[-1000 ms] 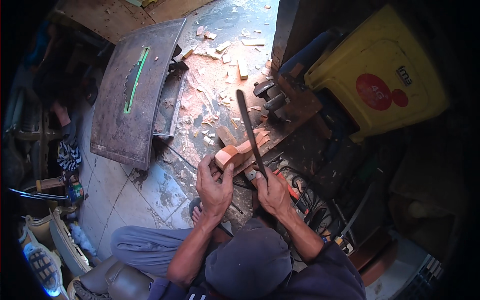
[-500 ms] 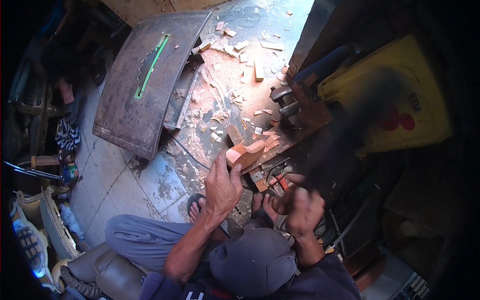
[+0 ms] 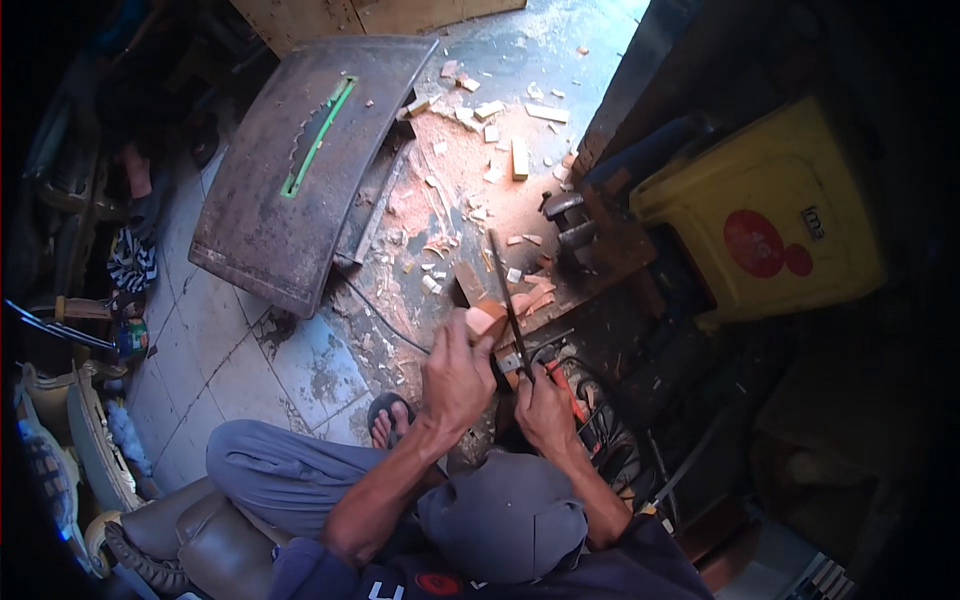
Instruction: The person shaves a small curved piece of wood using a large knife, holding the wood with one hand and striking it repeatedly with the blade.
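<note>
My left hand [image 3: 457, 380] is closed around a small, pale reddish block of wood [image 3: 486, 318], steadying it over a wooden beam. Close on its right, my right hand [image 3: 548, 412] grips a long dark machete [image 3: 507, 290], seen nearly edge-on and pointing away from me. The blade lies against or just beside the block's right side; I cannot tell how deep it bites. Fresh reddish wood chips [image 3: 535, 298] lie right of the blade. A short upright wood piece [image 3: 467, 284] stands beyond the block.
A table saw [image 3: 250, 190] with a green slot insert stands at the left. Sawdust and offcuts [image 3: 519, 158] cover the floor ahead. A metal vise [image 3: 570, 218] and a yellow plastic container [image 3: 790, 190] are at the right. Tangled cables [image 3: 600, 420] lie beside my right forearm.
The machete, a raised blur at the right before, has come down and left to the block. My right hand moved left and forward with it. The block has turned in my left hand.
</note>
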Demonstrator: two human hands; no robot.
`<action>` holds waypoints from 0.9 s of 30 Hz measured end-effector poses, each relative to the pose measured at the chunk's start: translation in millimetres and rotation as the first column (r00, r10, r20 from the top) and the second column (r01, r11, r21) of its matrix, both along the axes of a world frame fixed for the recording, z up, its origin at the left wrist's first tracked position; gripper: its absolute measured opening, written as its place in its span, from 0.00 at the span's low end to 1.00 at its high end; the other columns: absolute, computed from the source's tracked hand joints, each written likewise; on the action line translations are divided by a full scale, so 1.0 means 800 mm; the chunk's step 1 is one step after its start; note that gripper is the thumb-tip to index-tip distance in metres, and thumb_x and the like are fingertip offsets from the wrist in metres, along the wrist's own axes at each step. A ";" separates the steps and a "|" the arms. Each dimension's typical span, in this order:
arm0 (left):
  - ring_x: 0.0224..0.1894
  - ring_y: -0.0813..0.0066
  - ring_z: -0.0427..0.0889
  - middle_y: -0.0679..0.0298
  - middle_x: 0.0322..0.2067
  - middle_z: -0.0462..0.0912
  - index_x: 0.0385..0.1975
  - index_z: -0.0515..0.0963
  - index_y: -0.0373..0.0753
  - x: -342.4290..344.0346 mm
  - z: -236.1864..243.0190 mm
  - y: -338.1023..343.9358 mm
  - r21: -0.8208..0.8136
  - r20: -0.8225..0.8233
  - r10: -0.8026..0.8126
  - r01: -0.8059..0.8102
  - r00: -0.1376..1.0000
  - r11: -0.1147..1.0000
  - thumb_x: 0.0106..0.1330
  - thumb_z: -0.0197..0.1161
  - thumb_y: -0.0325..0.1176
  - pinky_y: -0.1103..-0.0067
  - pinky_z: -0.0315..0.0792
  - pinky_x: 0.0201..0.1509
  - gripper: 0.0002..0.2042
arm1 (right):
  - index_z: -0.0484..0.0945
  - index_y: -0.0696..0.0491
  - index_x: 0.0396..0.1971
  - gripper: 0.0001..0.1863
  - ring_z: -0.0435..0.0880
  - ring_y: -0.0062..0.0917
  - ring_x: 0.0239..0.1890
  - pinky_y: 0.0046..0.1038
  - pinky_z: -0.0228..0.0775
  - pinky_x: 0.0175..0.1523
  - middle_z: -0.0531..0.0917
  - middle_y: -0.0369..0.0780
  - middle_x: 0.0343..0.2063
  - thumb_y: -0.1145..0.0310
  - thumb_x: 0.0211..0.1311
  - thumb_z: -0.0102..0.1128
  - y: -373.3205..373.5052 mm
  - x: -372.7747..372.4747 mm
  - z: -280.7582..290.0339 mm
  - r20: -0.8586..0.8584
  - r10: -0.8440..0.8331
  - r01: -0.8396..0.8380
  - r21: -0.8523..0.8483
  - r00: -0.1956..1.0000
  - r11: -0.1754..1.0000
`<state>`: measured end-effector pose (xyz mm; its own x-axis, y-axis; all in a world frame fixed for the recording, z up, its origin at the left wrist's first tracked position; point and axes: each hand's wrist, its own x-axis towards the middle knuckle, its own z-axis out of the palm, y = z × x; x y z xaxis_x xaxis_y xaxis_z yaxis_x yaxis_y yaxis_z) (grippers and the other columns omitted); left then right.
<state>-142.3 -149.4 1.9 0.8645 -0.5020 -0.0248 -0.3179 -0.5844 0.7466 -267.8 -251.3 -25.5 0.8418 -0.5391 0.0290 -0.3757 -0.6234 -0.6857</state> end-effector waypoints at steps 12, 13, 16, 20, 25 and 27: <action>0.44 0.33 0.82 0.36 0.46 0.78 0.61 0.66 0.24 0.013 -0.009 -0.002 -0.026 0.181 -0.045 0.050 0.982 0.998 0.69 0.62 0.26 0.55 0.79 0.43 0.23 | 0.80 0.59 0.43 0.08 0.82 0.36 0.19 0.38 0.75 0.30 0.82 0.42 0.24 0.73 0.68 0.60 -0.017 0.023 -0.007 0.117 -0.092 0.048 0.334 0.989 0.941; 0.45 0.33 0.82 0.36 0.46 0.78 0.61 0.66 0.24 0.023 -0.010 0.015 -0.001 0.171 -0.019 0.019 0.985 1.000 0.68 0.63 0.26 0.55 0.79 0.44 0.24 | 0.80 0.59 0.44 0.08 0.82 0.35 0.19 0.37 0.75 0.29 0.82 0.43 0.24 0.73 0.69 0.59 -0.015 0.037 0.063 0.209 -0.088 0.006 0.364 0.974 0.931; 0.46 0.34 0.82 0.35 0.47 0.78 0.61 0.67 0.24 0.019 -0.022 0.016 -0.038 0.124 -0.019 0.024 0.992 0.999 0.68 0.63 0.26 0.54 0.78 0.47 0.24 | 0.81 0.60 0.44 0.08 0.84 0.32 0.21 0.36 0.76 0.31 0.83 0.45 0.26 0.72 0.73 0.56 0.013 0.006 0.064 0.541 -0.500 -0.017 0.690 0.676 0.723; 0.46 0.33 0.82 0.34 0.47 0.78 0.61 0.66 0.23 0.006 -0.010 0.002 -0.023 0.048 0.026 -0.025 0.999 0.999 0.68 0.62 0.26 0.55 0.78 0.48 0.23 | 0.82 0.62 0.42 0.11 0.86 0.43 0.23 0.39 0.75 0.33 0.82 0.49 0.20 0.70 0.73 0.55 0.006 0.001 -0.006 -0.168 -0.046 0.098 0.316 0.985 0.944; 0.46 0.32 0.82 0.33 0.47 0.78 0.62 0.66 0.23 0.019 -0.024 0.026 -0.019 0.097 0.006 -0.005 0.995 1.000 0.68 0.62 0.25 0.54 0.78 0.48 0.24 | 0.81 0.64 0.44 0.12 0.82 0.37 0.19 0.33 0.76 0.31 0.82 0.45 0.21 0.70 0.73 0.56 0.003 -0.015 0.051 0.355 -0.282 0.078 0.491 0.891 0.867; 0.46 0.31 0.82 0.32 0.46 0.78 0.63 0.65 0.24 0.016 -0.018 0.011 -0.022 0.063 -0.013 0.015 0.998 1.000 0.69 0.61 0.26 0.53 0.78 0.47 0.25 | 0.81 0.62 0.44 0.12 0.82 0.42 0.20 0.40 0.76 0.31 0.81 0.49 0.20 0.68 0.73 0.56 0.004 -0.012 0.002 0.190 -0.204 0.115 0.399 0.960 0.910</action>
